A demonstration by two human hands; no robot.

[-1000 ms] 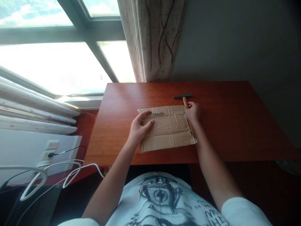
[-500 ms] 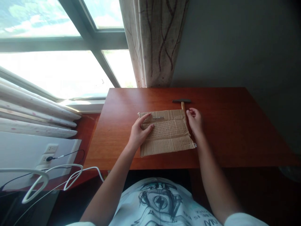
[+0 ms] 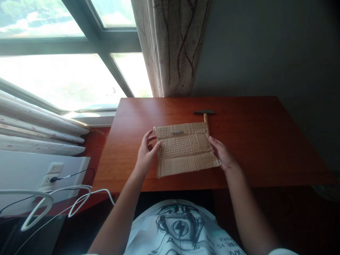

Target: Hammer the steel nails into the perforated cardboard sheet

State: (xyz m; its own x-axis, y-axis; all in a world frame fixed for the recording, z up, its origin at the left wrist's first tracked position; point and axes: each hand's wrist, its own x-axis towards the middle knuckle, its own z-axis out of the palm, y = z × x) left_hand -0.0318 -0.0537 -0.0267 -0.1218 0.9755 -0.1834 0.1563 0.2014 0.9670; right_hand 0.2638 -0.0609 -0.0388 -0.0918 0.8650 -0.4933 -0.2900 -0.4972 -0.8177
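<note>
A piece of brown cardboard [image 3: 186, 161] lies on the table, with rows of small punched holes over its upper and middle bands. Several small metallic pieces [image 3: 177, 133], too small to name, form a short row near its top. My left hand [image 3: 147, 150] is at the cardboard's left side, fingers apart, the thumb reaching its edge. On the opposite side, my right hand [image 3: 222, 154] rests against the right edge with its fingers extended, some partly hidden. Beyond the cardboard lies a hammer [image 3: 204, 112], its wooden handle partly covered by the board.
The wooden table [image 3: 255, 141] stands against a wall, with a curtain [image 3: 172, 49] and window at the back left. White cable loops [image 3: 87, 193] hang by the table's left front corner, near a wall socket [image 3: 55, 168].
My left hand has drawn back left from over the holes to the cardboard's edge, uncovering the metallic row. My right hand has come down from beside the hammer handle to the right edge.
</note>
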